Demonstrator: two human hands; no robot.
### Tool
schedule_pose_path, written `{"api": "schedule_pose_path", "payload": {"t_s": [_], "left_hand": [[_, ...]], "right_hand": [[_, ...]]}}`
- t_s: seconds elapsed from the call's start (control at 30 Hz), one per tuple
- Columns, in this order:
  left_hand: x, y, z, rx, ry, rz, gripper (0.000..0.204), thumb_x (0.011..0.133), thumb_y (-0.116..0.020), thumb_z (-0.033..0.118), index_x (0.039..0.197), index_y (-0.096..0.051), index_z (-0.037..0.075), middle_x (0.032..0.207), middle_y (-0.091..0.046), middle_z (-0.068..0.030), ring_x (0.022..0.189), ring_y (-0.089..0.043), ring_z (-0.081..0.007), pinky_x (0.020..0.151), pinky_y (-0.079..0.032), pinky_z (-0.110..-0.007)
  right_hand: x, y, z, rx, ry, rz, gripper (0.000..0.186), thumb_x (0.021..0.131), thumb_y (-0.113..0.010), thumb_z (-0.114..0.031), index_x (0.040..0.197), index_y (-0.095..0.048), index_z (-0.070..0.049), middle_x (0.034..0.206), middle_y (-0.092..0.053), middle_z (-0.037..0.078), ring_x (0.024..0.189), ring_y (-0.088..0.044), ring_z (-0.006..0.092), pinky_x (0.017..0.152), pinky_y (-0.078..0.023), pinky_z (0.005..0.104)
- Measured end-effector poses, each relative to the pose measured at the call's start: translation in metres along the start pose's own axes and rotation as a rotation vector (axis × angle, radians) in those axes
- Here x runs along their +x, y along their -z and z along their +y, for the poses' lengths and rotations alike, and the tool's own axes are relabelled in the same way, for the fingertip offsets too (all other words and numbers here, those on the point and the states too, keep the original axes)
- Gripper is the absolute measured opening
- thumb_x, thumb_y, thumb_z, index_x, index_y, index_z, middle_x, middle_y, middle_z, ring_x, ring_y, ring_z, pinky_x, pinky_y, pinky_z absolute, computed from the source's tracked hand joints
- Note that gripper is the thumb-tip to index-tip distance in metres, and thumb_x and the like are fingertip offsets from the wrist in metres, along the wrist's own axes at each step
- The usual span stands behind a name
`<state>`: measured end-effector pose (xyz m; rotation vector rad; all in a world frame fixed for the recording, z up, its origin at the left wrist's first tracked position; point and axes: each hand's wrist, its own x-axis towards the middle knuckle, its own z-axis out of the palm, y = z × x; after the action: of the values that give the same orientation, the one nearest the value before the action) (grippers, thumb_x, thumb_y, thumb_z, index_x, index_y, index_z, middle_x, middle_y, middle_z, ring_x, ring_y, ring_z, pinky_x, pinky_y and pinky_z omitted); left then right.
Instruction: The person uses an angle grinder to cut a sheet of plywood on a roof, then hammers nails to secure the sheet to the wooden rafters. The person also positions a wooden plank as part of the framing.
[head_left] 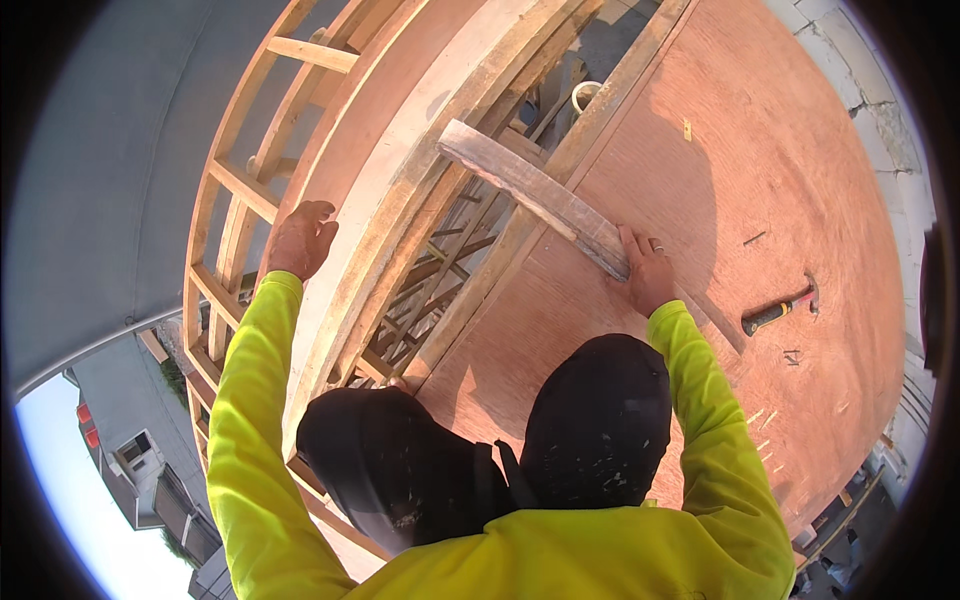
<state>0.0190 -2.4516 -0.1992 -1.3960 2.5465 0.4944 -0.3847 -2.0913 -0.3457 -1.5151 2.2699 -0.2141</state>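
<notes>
My right hand point(648, 270) grips the near end of a short, weathered wooden board point(540, 190), thumb on one side. Slantwise, the board reaches over the gap between a plywood sheet point(560, 330) and the timber beams point(400, 215), its far end over the beams. My left hand point(300, 241) is at the pale panel beside the slatted frame, fingers loosely bent and apart, with nothing seen in it. A hammer point(780, 310) with a black and yellow grip lies on the plywood, right of my right hand.
Nails point(754, 238) lie loose on the plywood; more nails point(792, 357) are below the hammer. Through the open gap, crossed sticks and a white ring point(585, 96) show below. A curved slatted frame point(240, 190) stands left, before a grey wall point(100, 200). Concrete blocks point(855, 60) edge the right.
</notes>
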Motion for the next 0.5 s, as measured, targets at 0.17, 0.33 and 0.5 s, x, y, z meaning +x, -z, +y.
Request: {"api": "schedule_pose_path", "payload": {"t_s": [0.17,0.33,0.5], "left_hand": [[0.008,0.021,0.032,0.107,-0.042,-0.087,0.034,0.091,-0.068,0.018,0.122,-0.065,0.007,0.118,-0.067,-0.0159,0.108,-0.067,-0.0342,0.095,-0.053,-0.043],[0.066,-0.006,0.061,-0.051,-0.068,-0.108,0.042,0.094,-0.066,0.025,0.129,-0.062,0.004,0.122,-0.067,-0.0183,0.106,-0.068,-0.0331,0.092,-0.054,-0.043],[0.156,-0.069,0.063,-0.379,-0.153,-0.11,0.049,0.092,-0.07,0.024,0.131,-0.061,-0.003,0.118,-0.069,-0.0207,0.104,-0.07,-0.0281,0.089,-0.055,-0.039]], "right_hand": [[0.005,0.014,-0.006,0.104,0.002,0.016,0.087,0.074,-0.083,-0.035,0.149,-0.044,-0.016,0.139,-0.055,0.014,0.126,-0.053,0.0401,0.101,-0.047,0.0534],[0.009,0.014,-0.003,0.124,0.018,0.008,0.091,0.071,-0.084,-0.03,0.15,-0.043,-0.013,0.139,-0.054,0.014,0.128,-0.051,0.039,0.102,-0.046,0.0496],[0.01,0.01,0.003,0.1,0.001,-0.023,0.095,0.067,-0.086,-0.022,0.15,-0.04,-0.011,0.141,-0.053,0.014,0.129,-0.05,0.0381,0.102,-0.046,0.0485]]}}
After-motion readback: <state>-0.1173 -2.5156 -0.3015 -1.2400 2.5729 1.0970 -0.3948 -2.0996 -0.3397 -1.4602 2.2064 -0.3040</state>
